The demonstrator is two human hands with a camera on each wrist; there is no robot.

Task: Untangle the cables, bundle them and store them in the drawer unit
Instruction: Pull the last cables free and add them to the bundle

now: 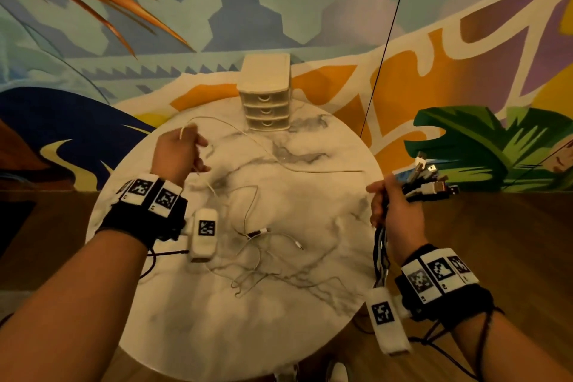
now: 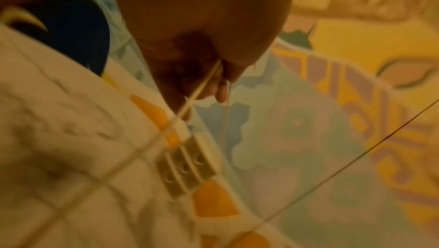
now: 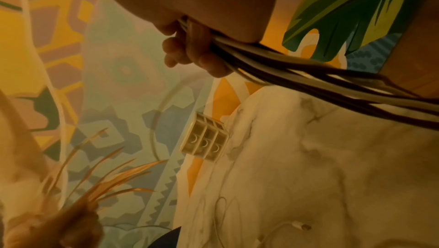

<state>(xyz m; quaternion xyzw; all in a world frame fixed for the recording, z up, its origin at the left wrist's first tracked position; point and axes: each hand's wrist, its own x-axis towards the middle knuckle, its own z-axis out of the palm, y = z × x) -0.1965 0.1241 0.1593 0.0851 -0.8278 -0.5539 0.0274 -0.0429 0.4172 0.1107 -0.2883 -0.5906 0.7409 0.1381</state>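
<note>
My left hand (image 1: 183, 149) hovers over the table's left side and pinches a thin white cable (image 1: 248, 136), lifted off the marble; the same cable (image 2: 199, 86) runs out of my curled fingers (image 2: 221, 90) in the left wrist view. At the right table edge my right hand (image 1: 390, 205) grips a bundle of black and white cables (image 1: 381, 245) whose USB plugs (image 1: 431, 183) fan out past the knuckles. That bundle (image 3: 297, 75) trails from my fist. More thin white cables (image 1: 257, 245) lie tangled mid-table. The cream three-drawer unit (image 1: 266, 93) stands at the far edge, all drawers closed.
The round marble table (image 1: 248, 319) stands before a painted mural wall. A thin black line (image 1: 387, 40) hangs down behind the table at the right. Wooden floor shows on both sides.
</note>
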